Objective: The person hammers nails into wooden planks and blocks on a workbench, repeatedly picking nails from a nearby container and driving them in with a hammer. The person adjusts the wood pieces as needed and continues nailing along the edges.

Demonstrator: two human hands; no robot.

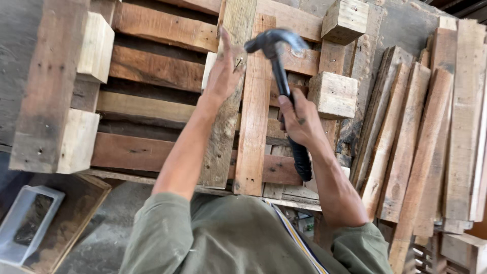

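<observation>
So the right hand (pixel 299 119) is wrapped tight around the black handle of a claw hammer (pixel 280 66), gripping about midway up the shaft, with the dark metal head raised above the boards and the ribbed grip end sticking out below the fist. The left hand (pixel 223 73) is pinching a small nail (pixel 238 63) between thumb and fingertips, one finger pointing up, holding it against an upright plank (pixel 227 101) of the wooden pallet (pixel 152 76). Hammer head sits just beside that nail, slightly up and to the right, not touching it. One hammer, one nail that I can make out. Right next to that plank is a second, redder upright plank (pixel 253 106). I count four pale square wooden blocks on the pallet frame: two on the left (pixel 96 48) and two on the right (pixel 333 94). Off to the right there's a stack of loose boards (pixel 431 137) leaning together, too overlapped to count properly. Bottom left corner has one grey plastic tray (pixel 28 223). Both sleeves are olive green.
</observation>
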